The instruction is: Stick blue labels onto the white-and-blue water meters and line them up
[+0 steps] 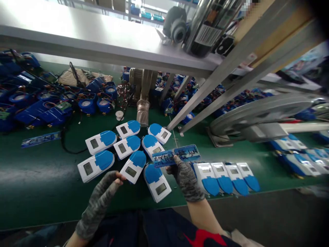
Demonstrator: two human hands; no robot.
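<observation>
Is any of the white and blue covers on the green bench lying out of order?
Yes. The covers at the left hand lie scattered at mixed angles, for example one, while the row beside the right hand is neat and parallel.

A single head-worn camera looked forward and steeply down from close above the bench (38,185), facing its far side beneath a shelf (77,34), both forearms entering from below.
</observation>
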